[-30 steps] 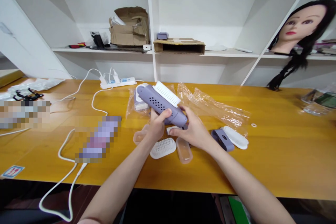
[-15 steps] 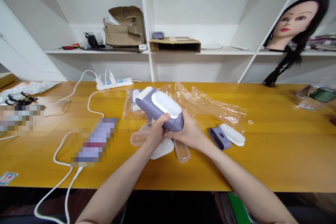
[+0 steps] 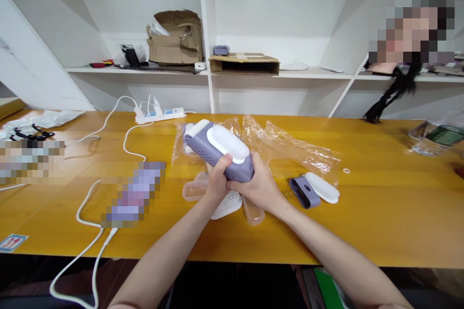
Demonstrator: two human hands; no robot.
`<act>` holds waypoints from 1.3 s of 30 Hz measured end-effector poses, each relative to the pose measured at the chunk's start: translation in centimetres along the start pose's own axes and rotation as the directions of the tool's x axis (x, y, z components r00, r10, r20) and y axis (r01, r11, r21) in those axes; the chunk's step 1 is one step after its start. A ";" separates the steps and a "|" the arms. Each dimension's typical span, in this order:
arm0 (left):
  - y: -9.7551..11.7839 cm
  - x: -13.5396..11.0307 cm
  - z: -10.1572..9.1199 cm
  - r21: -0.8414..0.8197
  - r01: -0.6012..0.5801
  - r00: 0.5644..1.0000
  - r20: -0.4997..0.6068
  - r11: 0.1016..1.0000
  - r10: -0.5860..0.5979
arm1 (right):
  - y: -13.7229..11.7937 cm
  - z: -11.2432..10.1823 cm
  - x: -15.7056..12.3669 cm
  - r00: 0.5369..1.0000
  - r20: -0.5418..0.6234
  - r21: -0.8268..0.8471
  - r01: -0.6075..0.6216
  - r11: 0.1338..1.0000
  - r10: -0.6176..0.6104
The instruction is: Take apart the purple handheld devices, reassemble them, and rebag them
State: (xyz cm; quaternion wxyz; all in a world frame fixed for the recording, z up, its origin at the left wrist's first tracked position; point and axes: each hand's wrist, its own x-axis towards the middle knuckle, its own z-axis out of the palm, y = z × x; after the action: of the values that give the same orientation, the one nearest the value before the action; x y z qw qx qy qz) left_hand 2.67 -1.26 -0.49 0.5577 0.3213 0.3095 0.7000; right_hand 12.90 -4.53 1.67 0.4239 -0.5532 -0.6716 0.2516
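Both hands hold a purple-grey plastic brush (image 3: 203,147) above the table, tilted with its far end up and to the left. A white oval bristle pad (image 3: 228,144) is on its top face, and a white strip (image 3: 198,128) crosses its far end. My left hand (image 3: 219,178) grips the near left side, thumb on top beside the pad. At the near right end, my right hand (image 3: 259,181) is closed around the body. Below them lie a white bristled plate (image 3: 228,206) and translucent pinkish trays (image 3: 253,210), partly hidden by my hands.
Clear plastic wrapping (image 3: 290,147) lies behind. To the right are a purple hollow part (image 3: 304,193), a white oval brush pad (image 3: 322,187) and a small white ring (image 3: 346,171). A blurred-out phone (image 3: 136,193) with a white cable and a power strip (image 3: 161,115) are left.
The view has shifted slightly. Both hands keep their grip on the purple-grey brush, which has turned very slightly; little else differs.
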 end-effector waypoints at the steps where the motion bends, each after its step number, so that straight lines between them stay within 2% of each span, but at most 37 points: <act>1: 0.0 0.0 0.1 -0.021 0.037 0.999 -0.010 0.999 -0.037 | 0.1 0.1 0.1 1.000 0.011 0.035 -0.013 0.999 0.013; 4: -0.2 -0.1 0.4 -0.103 0.177 0.984 0.017 0.979 -0.176 | 0.9 0.2 0.3 0.998 0.058 0.178 -0.043 0.983 0.033; 8: -1.0 -0.8 0.8 -0.194 0.256 0.966 0.072 0.947 -0.247 | 1.6 0.5 0.2 0.999 0.039 0.315 -0.045 0.948 0.034; 13: -1.6 -1.6 1.0 -0.245 0.276 0.961 0.074 0.929 -0.266 | 1.8 1.4 -0.5 0.998 -0.038 0.286 -0.031 0.958 0.043; 16: -1.2 -1.4 0.9 -0.229 0.285 0.958 0.068 0.931 -0.277 | 2.2 1.4 -0.5 1.000 -0.013 0.242 0.001 0.970 0.002; 18: -0.3 -0.9 0.6 -0.176 0.277 0.961 0.058 0.945 -0.271 | 2.3 0.7 -0.3 0.998 0.048 0.174 0.035 0.984 -0.044; 20: 0.9 -0.4 0.2 -0.069 0.237 0.968 0.100 0.969 -0.230 | 2.3 -0.6 0.0 0.993 0.079 0.111 0.078 0.991 -0.087; 22: 2.2 0.0 -0.1 0.114 0.175 0.957 0.213 0.978 -0.196 | 2.0 -2.5 0.5 0.992 -0.002 0.106 0.122 0.987 -0.123; 24: 3.3 0.3 -0.5 0.349 -0.005 0.931 0.344 0.937 -0.123 | 1.5 -4.5 1.0 0.971 -0.141 0.132 0.214 0.968 -0.196; 25: 3.6 0.5 -0.6 0.459 -0.148 0.909 0.412 0.876 -0.062 | 1.3 -5.4 1.2 0.949 -0.191 0.125 0.278 0.952 -0.252; 26: 3.7 0.6 -0.8 0.554 -0.299 0.883 0.469 0.777 0.005 | 1.0 -6.2 1.3 0.924 -0.228 0.104 0.338 0.935 -0.308; 28: 3.5 0.7 -1.0 0.687 -0.533 0.827 0.548 0.494 0.130 | 0.8 -7.2 1.4 0.892 -0.260 0.065 0.398 0.915 -0.369; 30: 2.9 0.7 -1.3 0.750 -0.630 0.775 0.590 0.204 0.226 | 0.9 -7.2 1.3 0.901 -0.235 0.046 0.386 0.921 -0.365; 32: 2.2 0.5 -1.4 0.750 -0.661 0.719 0.633 0.002 0.289 | 1.1 -6.7 1.2 0.925 -0.191 0.006 0.334 0.942 -0.327; 35: 1.3 0.2 -1.4 0.713 -0.685 0.641 0.687 -0.149 0.341 | 1.1 -5.6 0.9 0.943 -0.192 -0.106 0.254 0.961 -0.270; 39: 0.6 0.2 -1.4 0.684 -0.700 0.585 0.715 -0.207 0.384 | 0.7 -5.2 0.7 0.947 -0.240 -0.160 0.176 0.971 -0.211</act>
State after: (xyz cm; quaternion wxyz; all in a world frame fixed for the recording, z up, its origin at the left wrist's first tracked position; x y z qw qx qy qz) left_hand 1.16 -1.30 -0.89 -0.1305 0.7778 0.4303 0.4391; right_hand 17.63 -4.34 3.94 0.4908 -0.5400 -0.6780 0.0888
